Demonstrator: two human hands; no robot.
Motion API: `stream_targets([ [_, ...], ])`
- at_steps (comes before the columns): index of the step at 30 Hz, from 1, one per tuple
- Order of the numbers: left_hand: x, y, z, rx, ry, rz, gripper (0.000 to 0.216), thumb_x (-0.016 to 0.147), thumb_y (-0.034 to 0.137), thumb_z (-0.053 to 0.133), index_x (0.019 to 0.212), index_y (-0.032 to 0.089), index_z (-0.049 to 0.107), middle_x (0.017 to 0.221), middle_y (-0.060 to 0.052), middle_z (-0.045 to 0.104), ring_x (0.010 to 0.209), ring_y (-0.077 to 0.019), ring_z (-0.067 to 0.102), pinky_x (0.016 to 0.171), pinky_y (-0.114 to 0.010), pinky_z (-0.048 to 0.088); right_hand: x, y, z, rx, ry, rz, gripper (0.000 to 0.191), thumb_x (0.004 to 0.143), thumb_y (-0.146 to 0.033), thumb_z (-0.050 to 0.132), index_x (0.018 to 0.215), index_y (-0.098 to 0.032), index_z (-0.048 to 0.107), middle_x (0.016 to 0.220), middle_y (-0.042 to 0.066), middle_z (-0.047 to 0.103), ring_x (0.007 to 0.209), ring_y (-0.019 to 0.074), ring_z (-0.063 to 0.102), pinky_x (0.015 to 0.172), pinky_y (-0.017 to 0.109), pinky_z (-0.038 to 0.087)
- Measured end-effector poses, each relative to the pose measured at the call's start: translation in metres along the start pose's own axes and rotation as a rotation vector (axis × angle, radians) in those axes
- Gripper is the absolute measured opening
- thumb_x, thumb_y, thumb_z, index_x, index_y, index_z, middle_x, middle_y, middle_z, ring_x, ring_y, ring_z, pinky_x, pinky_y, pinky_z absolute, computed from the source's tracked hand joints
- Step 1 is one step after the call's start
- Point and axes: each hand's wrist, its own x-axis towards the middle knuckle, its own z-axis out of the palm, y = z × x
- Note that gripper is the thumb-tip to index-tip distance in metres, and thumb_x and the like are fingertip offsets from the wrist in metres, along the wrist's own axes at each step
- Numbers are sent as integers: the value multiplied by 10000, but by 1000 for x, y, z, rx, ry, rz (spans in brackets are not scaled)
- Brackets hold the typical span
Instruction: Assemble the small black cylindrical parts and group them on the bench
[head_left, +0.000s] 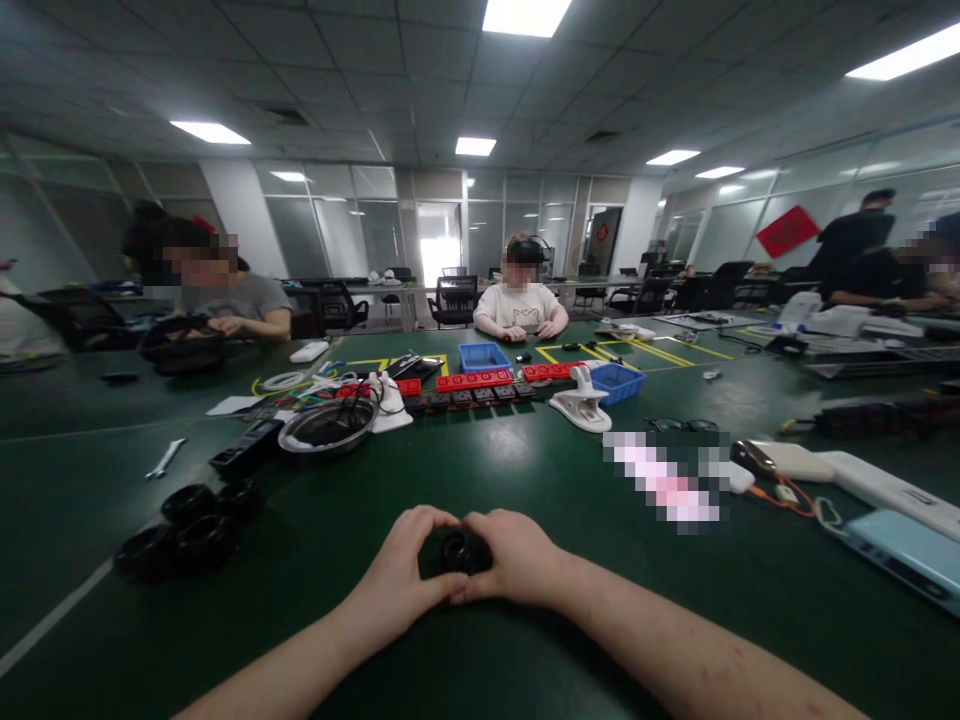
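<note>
My left hand [405,565] and my right hand [519,556] meet in front of me, low over the green table. Between them is a small black round part [455,548] with a hole in its middle. Both hands curl around it from the sides, thumbs close together at the near edge and fingertips at the far edge. My right fingers hide part of it, and its exact kind is unclear. To the left, several black hollow round parts [204,540] stand clustered on the table.
Beyond my hands lie a metal bowl [327,430], a wrench [166,457], red power strips [474,380], blue bins [484,358] and a white clip [582,402]. A light-blue power bank [907,555] and orange cable [780,500] lie right. A person [520,300] sits opposite.
</note>
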Motion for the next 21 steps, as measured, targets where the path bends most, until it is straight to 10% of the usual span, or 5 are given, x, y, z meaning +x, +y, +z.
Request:
stream_targets([
  [9, -1, 7, -8, 14, -83, 83, 260, 729, 246, 598, 989, 244, 589, 906, -19, 560, 900, -208, 508, 790, -327, 402, 5, 20, -8, 422, -172, -113, 327, 679, -198, 661, 992, -208, 566, 714, -56, 544, 642, 92, 512, 564, 181, 347],
  [13, 0, 7, -8, 15, -109, 57, 288, 716, 233, 616, 1003, 249, 591, 871, -14, 556, 867, -203, 513, 759, -319, 402, 7, 16, -3, 347, -172, -30, 195, 643, -291, 692, 722, -164, 568, 639, -58, 519, 588, 86, 486, 501, 177, 315],
  [21, 1, -2, -1, 48, 53, 14, 269, 671, 215, 643, 935, 205, 592, 866, -24, 560, 856, -212, 512, 757, -331, 410, 3, -17, 11, -129, 82, 145, 356, 696, -493, 539, 837, -167, 562, 738, 56, 607, 651, 191, 553, 544, 257, 358],
])
